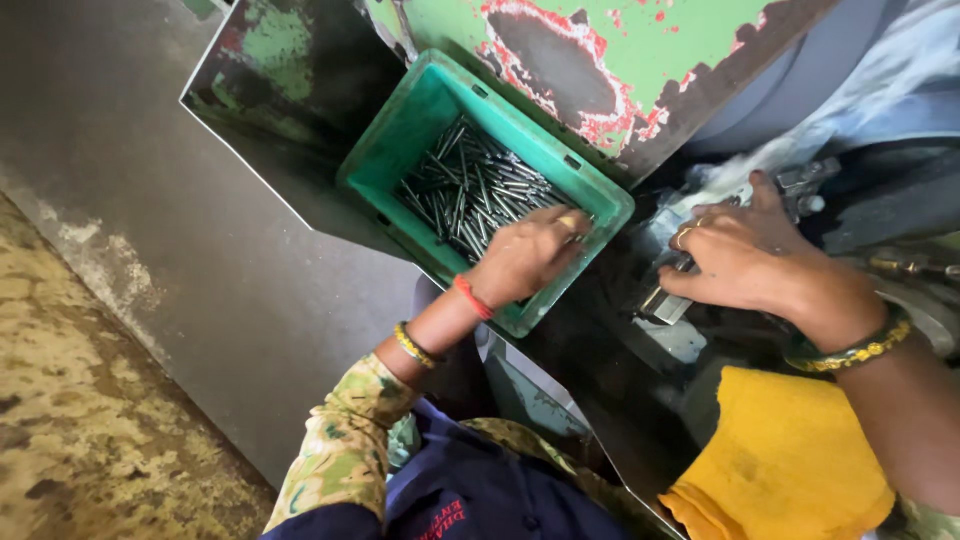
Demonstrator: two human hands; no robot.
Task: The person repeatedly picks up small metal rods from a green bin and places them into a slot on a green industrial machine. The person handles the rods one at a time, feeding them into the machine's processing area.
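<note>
Nearest, resting on dark machine bed: folded yellow cloth. Reaching over near rim of green plastic crate, left hand curling onto thin steel pins; grip hidden. Right hand pressing, fingers closed, small metal fixture beside crate.

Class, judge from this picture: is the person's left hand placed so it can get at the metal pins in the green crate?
Probably yes. The left hand is already over the open green crate, fingers down near the metal pins; there is no lid and nothing lies between them.
</note>
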